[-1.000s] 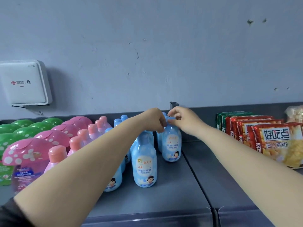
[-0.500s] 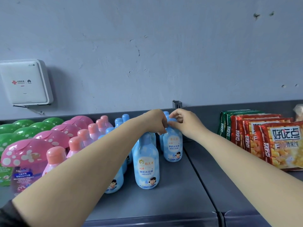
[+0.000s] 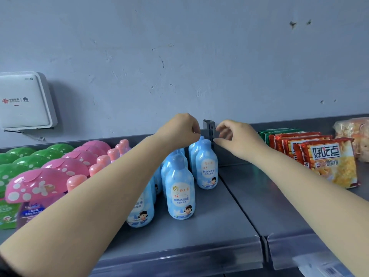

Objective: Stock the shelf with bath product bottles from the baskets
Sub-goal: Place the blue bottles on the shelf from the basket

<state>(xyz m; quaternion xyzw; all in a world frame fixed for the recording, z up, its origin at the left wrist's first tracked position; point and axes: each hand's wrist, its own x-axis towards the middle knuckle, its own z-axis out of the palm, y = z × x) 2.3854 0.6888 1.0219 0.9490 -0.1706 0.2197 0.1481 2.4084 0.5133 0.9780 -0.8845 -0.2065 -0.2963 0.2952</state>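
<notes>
Since half a second ago both my hands have lifted off the cap of the rear blue bottle, which they were touching then, and now hover just above it. My left hand is over the bottle tops with its fingers curled into a loose fist; I see nothing in it, though the fingertips are turned away from me and I cannot tell for sure. My right hand is just to the right of that cap, fingers bent and spread apart with the thumb low, gripping nothing. The rear blue bottle stands upright on the grey shelf, at the right edge of the left shelf panel, close to the slotted upright post at the back wall. In front of it stands another blue bottle, upright with its label facing me, and a third is partly hidden behind my left forearm; more blue bottles are lined up behind these. To the left are pink-capped bottles, then mushroom-topped pink bottles and green ones. On the right shelf panel, well apart from the bottles, stand snack packets. A white box hangs on the wall at the upper left.
</notes>
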